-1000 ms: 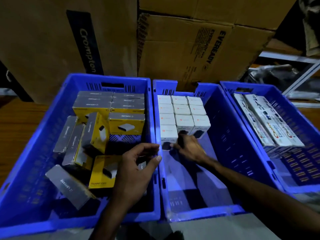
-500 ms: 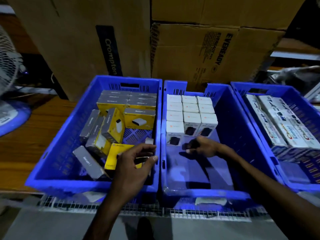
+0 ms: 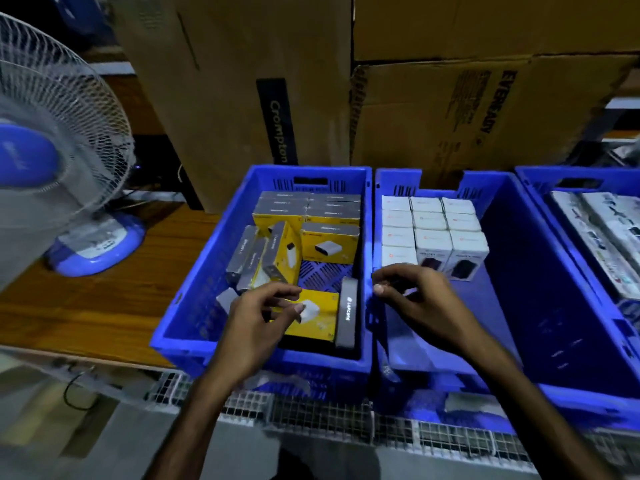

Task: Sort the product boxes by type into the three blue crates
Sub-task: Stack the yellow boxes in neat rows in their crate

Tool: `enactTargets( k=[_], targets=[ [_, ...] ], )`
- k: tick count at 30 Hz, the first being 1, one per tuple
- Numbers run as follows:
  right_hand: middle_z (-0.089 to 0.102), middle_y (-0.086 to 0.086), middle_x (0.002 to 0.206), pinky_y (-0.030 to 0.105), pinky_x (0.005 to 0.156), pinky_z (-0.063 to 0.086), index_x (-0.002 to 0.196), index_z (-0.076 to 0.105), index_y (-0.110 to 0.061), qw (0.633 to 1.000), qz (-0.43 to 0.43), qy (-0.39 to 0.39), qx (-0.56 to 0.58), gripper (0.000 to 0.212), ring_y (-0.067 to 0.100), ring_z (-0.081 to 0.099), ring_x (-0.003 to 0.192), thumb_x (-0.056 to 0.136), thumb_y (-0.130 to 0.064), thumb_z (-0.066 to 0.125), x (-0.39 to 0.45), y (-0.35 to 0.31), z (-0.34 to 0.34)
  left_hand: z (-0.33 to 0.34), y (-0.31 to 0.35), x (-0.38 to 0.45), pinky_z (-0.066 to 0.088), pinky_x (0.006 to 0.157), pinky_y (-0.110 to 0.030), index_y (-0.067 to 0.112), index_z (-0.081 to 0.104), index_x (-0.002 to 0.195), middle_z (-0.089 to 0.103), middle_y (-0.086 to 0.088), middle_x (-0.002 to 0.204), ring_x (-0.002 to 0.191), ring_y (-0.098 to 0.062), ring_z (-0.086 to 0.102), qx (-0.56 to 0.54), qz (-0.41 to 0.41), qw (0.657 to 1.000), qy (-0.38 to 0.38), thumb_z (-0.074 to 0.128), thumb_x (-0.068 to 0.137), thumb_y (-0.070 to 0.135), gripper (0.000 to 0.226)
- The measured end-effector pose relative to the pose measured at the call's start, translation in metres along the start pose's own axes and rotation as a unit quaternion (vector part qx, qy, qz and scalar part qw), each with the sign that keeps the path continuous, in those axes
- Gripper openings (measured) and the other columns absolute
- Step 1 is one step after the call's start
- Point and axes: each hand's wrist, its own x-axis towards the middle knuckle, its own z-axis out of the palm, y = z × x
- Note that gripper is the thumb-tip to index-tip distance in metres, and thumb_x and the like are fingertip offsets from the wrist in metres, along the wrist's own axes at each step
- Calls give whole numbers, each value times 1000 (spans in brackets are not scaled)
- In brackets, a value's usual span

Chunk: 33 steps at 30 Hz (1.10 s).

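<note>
Hands have drawn back toward the near crate walls since the earlier frame. The left hand [image 3: 258,318] hovers with loosely curled fingers over a flat yellow carton [image 3: 317,315] in the left blue plastic crate [image 3: 180,306], holding nothing. The right hand [image 3: 415,299], earlier reaching to the white cartons [image 3: 429,221] packed at the back of the middle blue plastic crate [image 3: 512,271], now sits nearer, fingertips pinched together; whether they hold anything I cannot tell. A grey-sided carton [image 3: 347,311] stands on edge just beside the yellow one.
</note>
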Motion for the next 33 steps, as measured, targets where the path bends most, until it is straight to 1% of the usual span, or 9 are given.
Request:
enactTargets(
  k=[6,10,14,17,20,23,26,30,33],
  targets=[
    [76,-13,94,28,76,57,107,76,-24,997,-16,40,-58,14,-1,70,86,96,-31,70,38,-22,22,-59,-34,80,60,82,-29,23,77,105,77,12,96,94,-5,72,68,50,996,-3,80,90,16,16],
    [77,-13,96,31,83,58,108,77,-21,996,-2,57,-72,16,-1,71,88,96,-30,71,88,-25,50,-77,-49,156,56,86,-18,11,78,107,79,0,105,97,-10,71,167,111,978,-56,78,89,10,18],
    [78,-11,99,40,89,58,106,77,-19,992,14,60,-112,20,8,73,94,95,-33,67,128,-16,69,-74,-62,225,56,102,-42,8,69,130,71,-12,131,119,-26,68,296,118,936,-150,74,91,18,40],
    [77,-5,106,36,90,56,109,75,-19,978,37,57,-197,17,14,72,101,96,-27,68,145,-14,77,-63,-68,255,57,97,-47,17,70,116,71,-10,125,109,-29,68,348,98,908,-213,72,94,29,25],
    [76,0,108,44,84,58,106,72,-24,950,65,4,-304,22,24,72,101,93,-39,60,158,-18,78,-48,-74,268,57,91,-52,21,67,96,70,-5,109,97,-26,67,329,80,909,-242,68,96,39,18],
    [74,6,108,46,79,58,103,70,-23,922,100,-44,-371,37,32,70,102,89,-50,50,173,-19,79,-39,-81,270,55,96,-52,17,66,119,68,-10,126,108,-31,66,294,70,920,-248,67,95,42,35],
    [69,8,112,38,76,52,102,67,-20,904,116,-53,-408,33,34,68,103,97,-51,55,187,-19,83,-38,-78,266,59,92,-49,17,66,121,71,-11,123,103,-29,70,255,53,931,-255,73,91,41,39],
    [59,8,132,47,94,52,128,62,-25,878,126,-93,-452,38,34,61,122,97,-45,61,207,-24,90,-45,-73,264,53,102,-40,17,67,131,65,-8,138,122,-27,62,246,61,929,-271,85,82,39,57],
    [57,8,129,50,96,51,130,62,-24,851,108,-112,-502,41,34,60,123,95,-47,62,219,-23,98,-48,-76,260,49,103,-37,15,65,135,61,-6,145,131,-26,58,241,61,928,-276,85,84,36,59]
  ],
)
